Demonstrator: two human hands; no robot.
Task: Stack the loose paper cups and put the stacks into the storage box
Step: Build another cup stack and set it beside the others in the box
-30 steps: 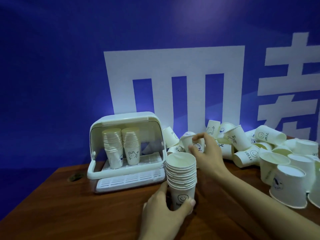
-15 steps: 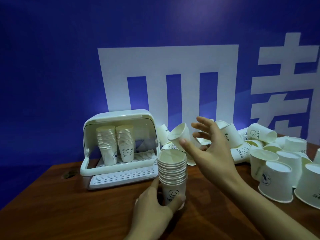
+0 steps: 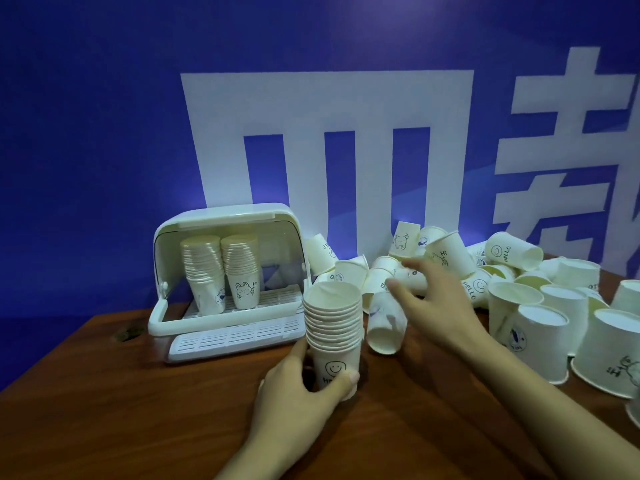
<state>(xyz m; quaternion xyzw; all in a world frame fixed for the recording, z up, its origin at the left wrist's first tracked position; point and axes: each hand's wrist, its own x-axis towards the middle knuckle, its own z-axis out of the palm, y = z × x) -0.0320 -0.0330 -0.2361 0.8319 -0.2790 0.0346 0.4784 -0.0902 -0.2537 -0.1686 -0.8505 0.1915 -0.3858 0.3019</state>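
At lower centre the left hand (image 3: 304, 393) grips the base of the tall cup stack (image 3: 333, 327) standing on the bench (image 3: 138, 410). The right hand (image 3: 436, 299), fingers spread and holding nothing, reaches into the loose cups (image 3: 519, 306) at right; a careless sweep could topple the stack or roll cups away from the storage box (image 3: 225, 341) at left.

A tall stack of white paper cups (image 3: 333, 327) stands upright on the counter, mouths up, its bottom cup printed with a smiley face. To its left sits the white storage box (image 3: 227, 271), its domed lid raised, with two stacks (image 3: 221, 270) standing side by side on its slatted rack. Right of the tall stack a single cup (image 3: 385, 323) is tilted, mouth toward the camera. Behind and to the right the loose cups (image 3: 540, 299) lie jumbled, some upside down, some on their sides.
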